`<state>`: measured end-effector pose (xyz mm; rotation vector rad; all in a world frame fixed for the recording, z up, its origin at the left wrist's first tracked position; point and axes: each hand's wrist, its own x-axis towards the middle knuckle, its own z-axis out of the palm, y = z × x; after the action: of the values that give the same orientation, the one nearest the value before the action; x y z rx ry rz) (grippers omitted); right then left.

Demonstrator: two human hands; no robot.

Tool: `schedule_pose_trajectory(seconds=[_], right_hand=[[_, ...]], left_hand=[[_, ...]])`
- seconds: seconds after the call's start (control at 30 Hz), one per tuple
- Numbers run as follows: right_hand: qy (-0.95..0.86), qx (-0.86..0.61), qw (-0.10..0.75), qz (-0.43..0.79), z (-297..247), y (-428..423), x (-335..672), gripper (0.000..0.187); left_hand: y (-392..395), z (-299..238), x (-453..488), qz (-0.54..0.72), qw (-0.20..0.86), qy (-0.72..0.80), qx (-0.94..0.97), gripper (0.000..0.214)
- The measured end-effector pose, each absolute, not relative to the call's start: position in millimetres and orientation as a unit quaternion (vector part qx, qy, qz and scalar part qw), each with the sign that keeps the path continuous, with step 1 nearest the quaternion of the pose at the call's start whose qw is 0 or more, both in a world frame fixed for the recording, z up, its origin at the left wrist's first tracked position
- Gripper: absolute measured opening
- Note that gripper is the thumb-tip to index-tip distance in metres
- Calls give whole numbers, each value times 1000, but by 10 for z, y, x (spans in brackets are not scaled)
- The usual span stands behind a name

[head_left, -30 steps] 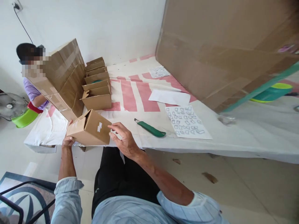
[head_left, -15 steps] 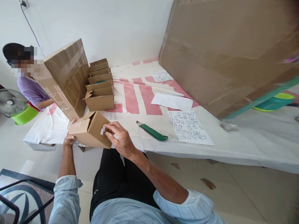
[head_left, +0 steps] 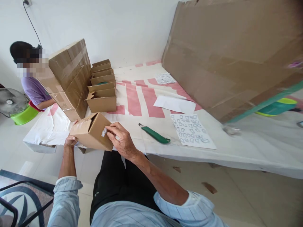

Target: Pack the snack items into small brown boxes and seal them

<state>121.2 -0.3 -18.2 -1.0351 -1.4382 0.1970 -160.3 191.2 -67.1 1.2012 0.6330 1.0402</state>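
My left hand (head_left: 71,137) is wrapped round the left end of a small brown cardboard box (head_left: 81,134), which is tilted near the table's front edge. On the side of the box facing right there is a small white label (head_left: 103,132) with dark print. The fingertips of my right hand (head_left: 121,140) meet at this label, thumb and forefinger bent close together at its edge. To the right, a green utility knife (head_left: 155,135) lies on the cloth with its blade end pointing left. A white sheet of labels (head_left: 189,130) lies beyond the knife.
Several open cardboard boxes (head_left: 101,104) stand in a row behind my box, beside a stack of taped cartons (head_left: 68,71). A huge carton (head_left: 227,56) fills the right rear. Paper (head_left: 174,104) lies on the table. At the left are a person (head_left: 34,86) and a fan (head_left: 10,101).
The view has shifted slightly. Both hands and the box keep nearly the same position, with my right fingertips still at the label. The person at the left appears slightly further right.
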Motion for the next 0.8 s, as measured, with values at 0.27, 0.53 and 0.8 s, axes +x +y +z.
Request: schedule_pose_trajectory(seconds=[0.27, 0.53, 0.8], right_hand=[[-616, -442, 632, 159, -145, 25, 1269, 14], [-607, -437, 631, 206, -136, 131, 1374, 11], [-611, -434, 629, 205, -121, 132, 1385, 8]], left_hand=[[2029, -848, -1642, 476, 651, 288, 518, 116], [2002, -806, -1619, 473, 647, 292, 522, 121], [1909, -652, -1622, 448, 660, 294, 526, 117]])
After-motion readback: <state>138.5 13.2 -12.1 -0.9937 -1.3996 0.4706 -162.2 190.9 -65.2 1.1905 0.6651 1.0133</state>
